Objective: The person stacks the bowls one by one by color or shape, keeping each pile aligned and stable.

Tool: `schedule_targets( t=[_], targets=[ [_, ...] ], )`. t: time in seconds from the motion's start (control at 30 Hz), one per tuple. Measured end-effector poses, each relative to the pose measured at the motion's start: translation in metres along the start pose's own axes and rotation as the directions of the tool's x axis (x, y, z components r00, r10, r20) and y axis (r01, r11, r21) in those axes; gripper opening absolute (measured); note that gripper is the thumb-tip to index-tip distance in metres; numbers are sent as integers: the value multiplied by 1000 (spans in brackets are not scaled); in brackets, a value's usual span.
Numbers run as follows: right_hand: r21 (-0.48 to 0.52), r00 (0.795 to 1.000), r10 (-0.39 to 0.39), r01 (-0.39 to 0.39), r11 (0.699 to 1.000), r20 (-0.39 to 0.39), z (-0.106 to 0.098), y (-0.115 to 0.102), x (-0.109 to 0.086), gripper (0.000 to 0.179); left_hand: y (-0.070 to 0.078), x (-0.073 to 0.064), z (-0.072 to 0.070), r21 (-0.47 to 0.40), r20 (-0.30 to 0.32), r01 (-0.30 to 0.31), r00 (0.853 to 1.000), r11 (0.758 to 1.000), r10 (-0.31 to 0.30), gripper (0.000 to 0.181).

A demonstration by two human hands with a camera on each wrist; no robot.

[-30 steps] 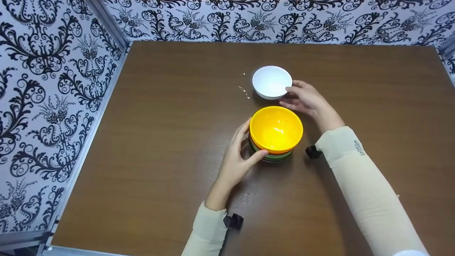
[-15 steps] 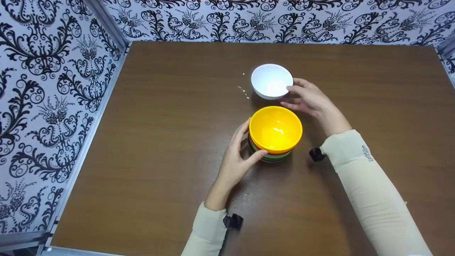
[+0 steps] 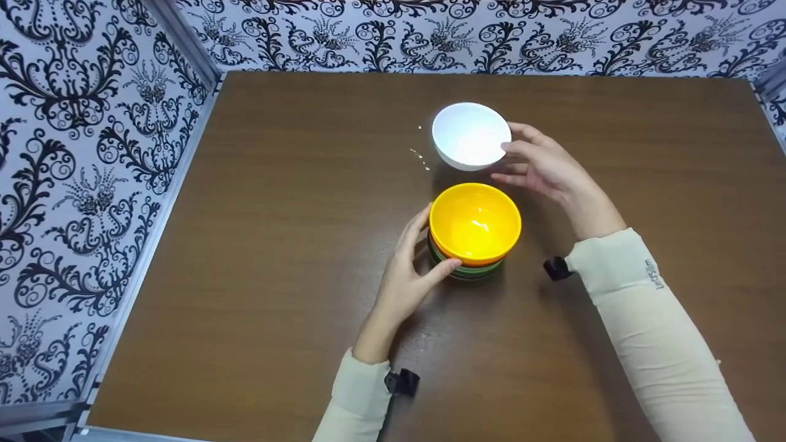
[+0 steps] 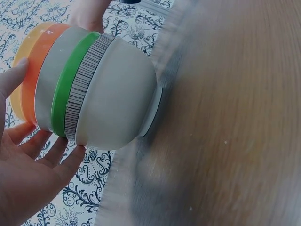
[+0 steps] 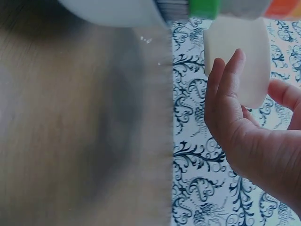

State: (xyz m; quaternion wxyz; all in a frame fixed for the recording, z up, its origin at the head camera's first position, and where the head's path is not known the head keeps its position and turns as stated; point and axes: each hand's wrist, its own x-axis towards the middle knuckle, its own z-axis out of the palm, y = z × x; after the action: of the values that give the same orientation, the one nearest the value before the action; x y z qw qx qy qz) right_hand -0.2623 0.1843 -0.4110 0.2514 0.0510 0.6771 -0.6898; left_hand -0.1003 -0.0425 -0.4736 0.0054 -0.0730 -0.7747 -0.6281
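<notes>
A stack of nested bowls stands on the brown table [image 3: 276, 258]. The yellow bowl [image 3: 476, 215] is topmost. Below it, the left wrist view shows an orange bowl [image 4: 40, 63], a grey one [image 4: 56, 80], a green one [image 4: 70, 84], a striped rim [image 4: 87, 84] and a white bottom bowl [image 4: 122, 94]. My left hand [image 3: 408, 279] holds the stack's left side, thumb at the front, fingers partly hidden behind. Beyond the stack, my right hand [image 3: 549, 166] grips a separate white bowl [image 3: 470, 135] by its right side, thumb near the rim. That bowl appears raised above the table.
Small pale crumbs [image 3: 424, 161] lie on the table left of the white bowl. Black-and-white patterned panels [image 3: 430, 37] stand along the back and left edges. Each sleeve carries a small black wrist camera [image 3: 402, 382] at the cuff.
My right hand has lifted the white bowl; it looks larger and sits slightly farther up in the head view. The right forearm has shifted right. My left hand and the stack stay put.
</notes>
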Motion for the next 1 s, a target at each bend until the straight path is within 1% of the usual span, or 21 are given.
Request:
schedule_targets(
  t=[0.1, 0.3, 0.43, 0.53, 0.67, 0.8, 1.0],
  targets=[
    [14, 999, -30, 30, 999, 15, 0, -3, -6, 61, 0, 1, -1, -5, 1, -6, 1000, 1000, 6, 87],
    [32, 993, -93, 91, 995, 73, 1, -7, -18, 55, 2, 5, -7, -11, 6, -15, 1000, 1000, 15, 88],
    [46, 986, -122, 117, 992, 114, 2, -9, -26, 55, 5, 11, -11, -22, -2, -43, 999, 999, 43, 85],
    [42, 981, -134, 129, 991, 138, 3, -11, -33, 56, 10, 15, -14, 1, -19, -56, 998, 998, 56, 83],
    [44, 972, -154, 149, 988, 175, 3, -13, -43, 55, 18, 22, -17, 51, -40, -88, 995, 995, 90, 83],
    [52, 961, -177, 169, 984, 215, 2, -12, -53, 54, 27, 29, -19, 82, -44, -127, 990, 989, 131, 84],
    [8, 953, -188, 191, 981, 237, 3, -11, -65, 51, 36, 34, -18, 107, -42, -139, 989, 984, 145, 85]
  ],
)
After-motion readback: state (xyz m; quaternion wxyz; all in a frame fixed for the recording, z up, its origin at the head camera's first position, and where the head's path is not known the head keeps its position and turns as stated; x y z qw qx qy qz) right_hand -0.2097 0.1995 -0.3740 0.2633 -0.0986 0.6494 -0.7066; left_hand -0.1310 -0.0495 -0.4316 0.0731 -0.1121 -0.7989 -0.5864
